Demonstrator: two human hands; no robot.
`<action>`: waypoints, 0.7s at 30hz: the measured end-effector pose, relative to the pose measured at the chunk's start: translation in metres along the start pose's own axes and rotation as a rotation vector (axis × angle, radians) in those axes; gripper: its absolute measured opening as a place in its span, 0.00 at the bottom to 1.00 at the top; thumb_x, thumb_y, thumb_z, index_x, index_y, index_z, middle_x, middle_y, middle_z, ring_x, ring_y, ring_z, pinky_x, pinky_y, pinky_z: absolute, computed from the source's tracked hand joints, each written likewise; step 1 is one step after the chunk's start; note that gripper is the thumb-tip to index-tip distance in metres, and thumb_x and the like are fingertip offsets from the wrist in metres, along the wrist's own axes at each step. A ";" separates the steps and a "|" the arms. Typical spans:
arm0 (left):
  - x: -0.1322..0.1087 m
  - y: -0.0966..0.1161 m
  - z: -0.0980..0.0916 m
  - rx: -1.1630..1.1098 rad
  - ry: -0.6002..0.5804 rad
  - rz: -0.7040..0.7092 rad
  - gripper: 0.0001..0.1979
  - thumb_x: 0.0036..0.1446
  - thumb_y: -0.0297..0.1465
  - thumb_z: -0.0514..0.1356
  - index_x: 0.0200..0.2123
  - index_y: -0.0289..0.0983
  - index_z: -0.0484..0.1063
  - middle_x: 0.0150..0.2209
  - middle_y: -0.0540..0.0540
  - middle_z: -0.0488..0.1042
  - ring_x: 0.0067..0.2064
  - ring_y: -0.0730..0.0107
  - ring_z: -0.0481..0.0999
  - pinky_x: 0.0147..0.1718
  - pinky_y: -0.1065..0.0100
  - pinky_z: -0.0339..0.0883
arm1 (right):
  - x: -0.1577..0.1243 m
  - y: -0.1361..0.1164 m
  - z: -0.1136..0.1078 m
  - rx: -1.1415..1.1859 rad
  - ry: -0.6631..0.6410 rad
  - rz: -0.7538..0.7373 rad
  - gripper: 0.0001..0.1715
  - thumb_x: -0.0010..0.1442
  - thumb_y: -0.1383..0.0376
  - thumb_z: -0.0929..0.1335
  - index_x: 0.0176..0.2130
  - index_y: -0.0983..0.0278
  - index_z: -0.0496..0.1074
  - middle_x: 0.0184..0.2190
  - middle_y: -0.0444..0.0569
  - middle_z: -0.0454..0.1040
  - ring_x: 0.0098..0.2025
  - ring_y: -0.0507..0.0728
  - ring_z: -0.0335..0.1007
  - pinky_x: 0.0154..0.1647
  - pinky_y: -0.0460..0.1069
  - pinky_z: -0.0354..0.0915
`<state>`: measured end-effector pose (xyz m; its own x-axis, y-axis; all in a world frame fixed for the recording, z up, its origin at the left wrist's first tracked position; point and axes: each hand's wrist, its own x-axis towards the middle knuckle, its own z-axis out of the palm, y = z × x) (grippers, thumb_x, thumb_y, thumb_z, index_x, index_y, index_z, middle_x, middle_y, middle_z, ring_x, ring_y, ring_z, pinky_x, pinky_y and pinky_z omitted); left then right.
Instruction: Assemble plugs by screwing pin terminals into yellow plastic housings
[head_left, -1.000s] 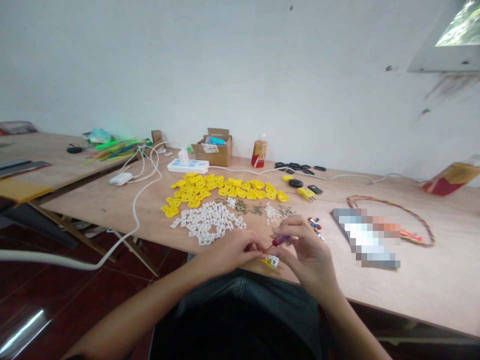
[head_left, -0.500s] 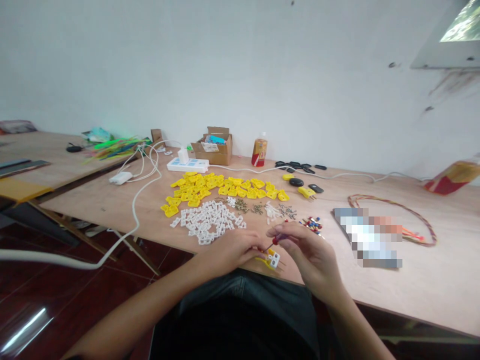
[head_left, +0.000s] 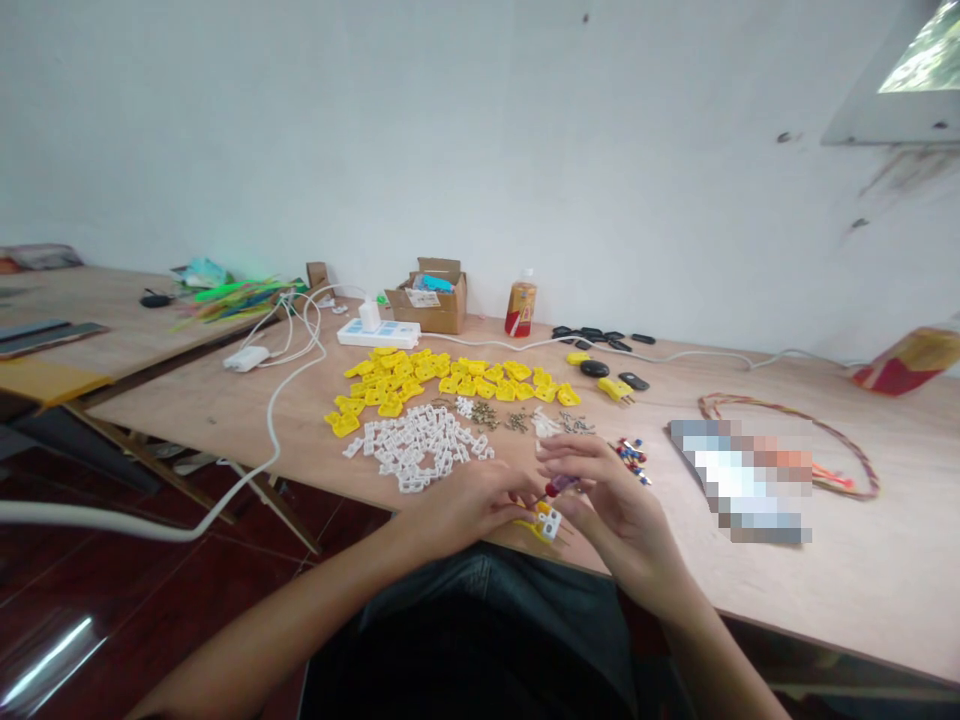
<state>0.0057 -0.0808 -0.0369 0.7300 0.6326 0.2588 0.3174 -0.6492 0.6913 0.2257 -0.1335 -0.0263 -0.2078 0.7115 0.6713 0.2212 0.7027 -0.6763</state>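
Observation:
At the table's near edge, my left hand (head_left: 484, 503) has its fingers closed on a yellow plug (head_left: 534, 527). A white insert with metal pins sits at the plug's right end. My right hand (head_left: 619, 520) grips a small screwdriver (head_left: 559, 486) by its red and purple see-through handle. The shaft slants down left toward the plug beside my left fingertips. Its tip is hidden, so I cannot tell what it touches. Just beyond my left hand lies a heap of white plastic inserts (head_left: 420, 445).
Yellow plug shells (head_left: 397, 375) lie behind the white heap, with small screws (head_left: 484, 415) nearby. Farther back stand a power strip (head_left: 379, 333), a cardboard box (head_left: 442, 315) and a drink bottle (head_left: 520, 305). A pixelated flat object (head_left: 739, 480) and braided wires (head_left: 825, 430) lie right.
The fingers of my right hand have shifted and fanned out around the screwdriver handle. My left hand and the plug stay nearly in place. The whole view has moved slightly.

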 end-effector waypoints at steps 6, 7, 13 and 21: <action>0.001 -0.005 0.001 -0.063 -0.007 -0.017 0.09 0.66 0.26 0.68 0.50 0.39 0.81 0.43 0.47 0.85 0.42 0.65 0.84 0.44 0.70 0.72 | -0.002 0.004 -0.001 0.005 -0.007 0.029 0.19 0.72 0.70 0.68 0.58 0.52 0.77 0.49 0.50 0.84 0.49 0.59 0.83 0.49 0.56 0.79; 0.001 -0.005 0.001 -0.064 -0.003 -0.017 0.08 0.67 0.27 0.68 0.48 0.38 0.81 0.42 0.47 0.86 0.42 0.65 0.84 0.44 0.70 0.72 | -0.002 0.003 -0.002 -0.004 -0.053 0.039 0.21 0.73 0.70 0.67 0.60 0.52 0.76 0.52 0.51 0.84 0.53 0.60 0.82 0.52 0.57 0.79; 0.002 -0.004 0.003 -0.100 0.008 -0.055 0.07 0.66 0.27 0.69 0.46 0.37 0.82 0.42 0.46 0.87 0.41 0.65 0.85 0.42 0.70 0.74 | 0.003 0.001 -0.001 -0.020 -0.056 -0.048 0.18 0.70 0.73 0.69 0.50 0.51 0.80 0.46 0.47 0.85 0.50 0.58 0.82 0.50 0.55 0.79; -0.002 -0.009 0.009 -0.224 0.093 -0.132 0.10 0.63 0.23 0.68 0.47 0.37 0.83 0.41 0.47 0.88 0.42 0.66 0.87 0.47 0.69 0.77 | 0.003 0.004 -0.022 0.128 0.359 -0.125 0.21 0.65 0.77 0.72 0.50 0.54 0.81 0.44 0.44 0.85 0.46 0.54 0.84 0.45 0.49 0.81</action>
<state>0.0064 -0.0799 -0.0495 0.6293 0.7482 0.2105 0.2565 -0.4555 0.8525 0.2466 -0.1283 -0.0203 0.1260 0.5881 0.7989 0.0903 0.7952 -0.5996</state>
